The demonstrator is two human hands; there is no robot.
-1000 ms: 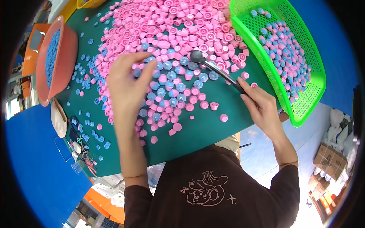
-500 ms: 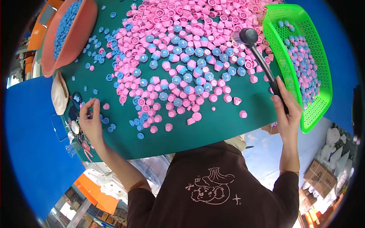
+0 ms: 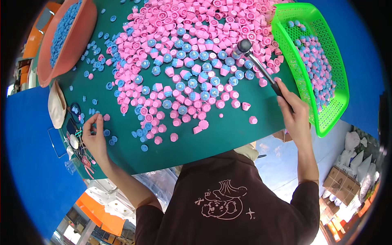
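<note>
My right hand [image 3: 295,115] is wrapped round the dark handle of a hammer [image 3: 261,67] with a round black head. The hammer head hovers over the right side of a spread of pink cup-shaped pieces [image 3: 179,18], some of them topped with blue caps [image 3: 192,83]. At the table's left, my left hand [image 3: 94,141] has thumb and forefinger brought together in a pinch beside loose blue caps [image 3: 107,132]. Whatever sits between those fingertips, if anything, is too small to make out.
A green plastic basket [image 3: 285,49] on the right holds assembled pink-and-blue pieces. At the far left, a salmon-coloured basin [image 3: 80,38] is full of blue caps. A beige pouch [image 3: 57,102] and small tools lie along the left edge of the green table [image 3: 228,134].
The hammer head has moved left and slightly nearer, over the pieces. My left hand has shifted a little nearer, still pinched. The whole view has slid slightly.
</note>
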